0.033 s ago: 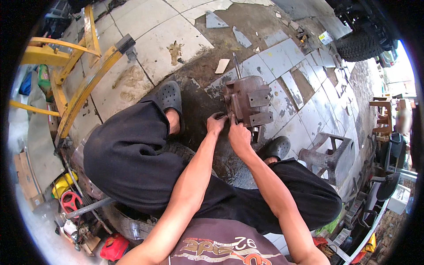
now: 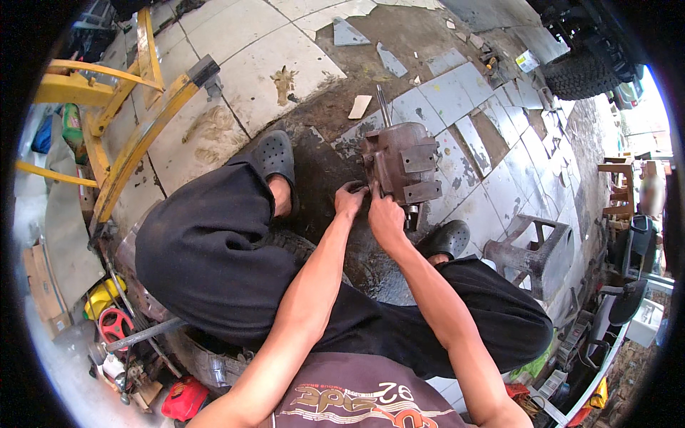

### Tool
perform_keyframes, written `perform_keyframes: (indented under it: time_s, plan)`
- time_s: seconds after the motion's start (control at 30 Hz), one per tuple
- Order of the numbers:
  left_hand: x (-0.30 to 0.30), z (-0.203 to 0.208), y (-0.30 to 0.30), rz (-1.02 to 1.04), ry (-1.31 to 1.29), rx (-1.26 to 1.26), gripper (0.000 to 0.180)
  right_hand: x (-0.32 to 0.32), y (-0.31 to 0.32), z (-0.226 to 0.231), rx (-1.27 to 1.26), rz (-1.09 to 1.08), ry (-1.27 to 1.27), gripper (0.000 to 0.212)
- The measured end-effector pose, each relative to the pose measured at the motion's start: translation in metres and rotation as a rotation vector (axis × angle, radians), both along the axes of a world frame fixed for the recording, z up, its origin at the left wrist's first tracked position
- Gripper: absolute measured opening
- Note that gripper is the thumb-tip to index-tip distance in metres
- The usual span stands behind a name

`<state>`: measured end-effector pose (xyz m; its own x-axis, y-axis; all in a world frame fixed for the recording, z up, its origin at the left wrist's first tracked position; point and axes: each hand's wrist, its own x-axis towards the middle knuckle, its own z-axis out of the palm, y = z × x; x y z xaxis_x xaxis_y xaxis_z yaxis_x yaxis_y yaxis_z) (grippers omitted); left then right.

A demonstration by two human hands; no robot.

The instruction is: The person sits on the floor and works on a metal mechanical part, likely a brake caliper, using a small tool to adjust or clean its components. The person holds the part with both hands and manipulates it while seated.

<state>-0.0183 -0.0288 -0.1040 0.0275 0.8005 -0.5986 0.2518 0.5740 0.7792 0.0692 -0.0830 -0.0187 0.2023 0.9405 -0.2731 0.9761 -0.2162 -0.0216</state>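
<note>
A brown, grimy metal gearbox housing (image 2: 402,158) sits on the floor between my feet. A thin steel shaft (image 2: 384,104) sticks out of its far end, and a short shiny shaft end (image 2: 412,216) shows at its near end. My left hand (image 2: 349,199) is at the housing's near left side, its blackened fingers curled. Close beside it my right hand (image 2: 386,213) has its fingers bent against the casing's lower left edge. The fingertips of both hands almost meet there. Whatever small part they pinch is too small to make out.
A dark grey cast metal bell-shaped housing (image 2: 534,255) lies to the right of my right shoe. On the left stands a yellow metal frame (image 2: 139,146). Broken tiles (image 2: 457,89) litter the floor ahead, and a tyre (image 2: 581,75) is at the far right.
</note>
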Motion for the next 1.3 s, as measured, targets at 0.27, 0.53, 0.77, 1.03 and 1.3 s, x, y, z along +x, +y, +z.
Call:
perform_keyframes:
  time_s: [0.27, 0.53, 0.77, 1.03, 1.3]
  plan:
    - [0.003, 0.007, 0.003, -0.039, 0.077, -0.096, 0.039, 0.008, 0.006, -0.005, -0.017, 0.011, 0.025, 0.060]
    - [0.007, -0.005, 0.006, -0.079, 0.115, -0.170, 0.039, 0.013, 0.007, -0.009, 0.053, -0.020, 0.045, 0.055]
    - [-0.003, 0.009, 0.003, -0.061, 0.202, -0.179, 0.044, 0.002, -0.001, 0.007, -0.008, -0.014, 0.089, 0.056]
    - [-0.003, 0.009, 0.005, -0.012, 0.173, -0.198, 0.048, 0.005, 0.001, -0.002, 0.017, -0.053, 0.148, 0.054]
    - [-0.010, -0.018, 0.002, 0.058, 0.053, -0.265, 0.047, 0.005, 0.010, 0.008, 0.016, -0.076, 0.190, 0.042]
